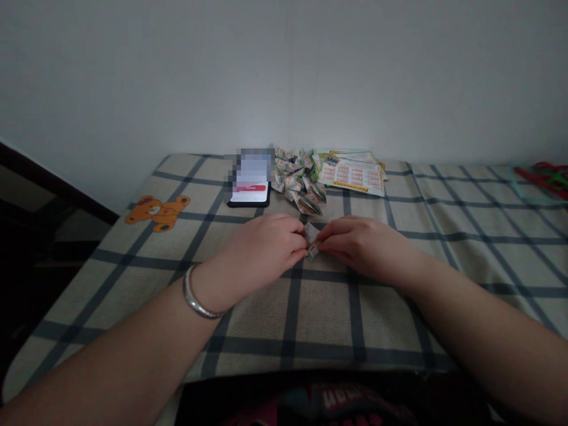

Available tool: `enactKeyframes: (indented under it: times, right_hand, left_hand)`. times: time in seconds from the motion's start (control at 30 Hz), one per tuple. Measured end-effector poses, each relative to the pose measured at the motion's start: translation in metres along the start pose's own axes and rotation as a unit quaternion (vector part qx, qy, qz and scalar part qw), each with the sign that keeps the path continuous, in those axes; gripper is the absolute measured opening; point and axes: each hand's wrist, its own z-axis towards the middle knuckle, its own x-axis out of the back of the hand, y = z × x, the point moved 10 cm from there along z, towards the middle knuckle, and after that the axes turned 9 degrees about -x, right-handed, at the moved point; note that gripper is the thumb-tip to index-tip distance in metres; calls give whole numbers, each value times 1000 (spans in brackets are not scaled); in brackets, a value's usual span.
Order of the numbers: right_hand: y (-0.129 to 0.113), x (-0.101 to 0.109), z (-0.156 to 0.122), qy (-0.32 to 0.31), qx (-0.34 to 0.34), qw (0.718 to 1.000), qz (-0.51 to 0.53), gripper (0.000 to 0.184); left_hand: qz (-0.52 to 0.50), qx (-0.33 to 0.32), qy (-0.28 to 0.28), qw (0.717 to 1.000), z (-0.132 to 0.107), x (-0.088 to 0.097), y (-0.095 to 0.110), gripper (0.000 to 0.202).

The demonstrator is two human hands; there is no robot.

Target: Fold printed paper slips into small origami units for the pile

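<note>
A small folded piece of paper [312, 239] is held in the middle of the tabletop [248, 322], between the fingertips of both hands. Its left edge is pinched by the left hand [273, 245], and its right edge is grasped by the right hand [368, 245]. Whether the tabletop is touched by the paper cannot be told. A silver bracelet [198, 309] is worn on the left wrist.

The tabletop is covered with a pale cloth crossed by dark blue stripes. Just beyond the hands, a heap of folded papers [295, 180] is gathered toward the far edge. To its left, close beside it, a phone [251, 180] is laid with its screen lit; a red bar is shown on it, and its upper part is blurred. To the right of the heap, printed sheets [350, 174] are stacked flat, overlapping one another. An orange bear figure [157, 213] is seen on the left of the cloth, and a red and green object [550, 180], too indistinct to be identified, is placed at the far right. The far side is bounded by a plain wall [284, 71].
</note>
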Motion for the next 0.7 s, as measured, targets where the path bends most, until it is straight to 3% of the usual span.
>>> enactKeyframes:
  times: [0.17, 0.37, 0.7]
  right_hand:
    - [2, -1, 1, -11, -9, 1000, -4, 19]
    - [9, -1, -2, -13, -24, 1000, -13, 19]
    - [3, 2, -5, -9, -57, 987, -152, 17]
  left_hand:
    - [-28, 53, 26, 998, 2, -3, -6, 16]
    - [5, 61, 10, 998, 3, -8, -3, 18]
    - [6, 69, 3, 998, 2, -8, 2, 21]
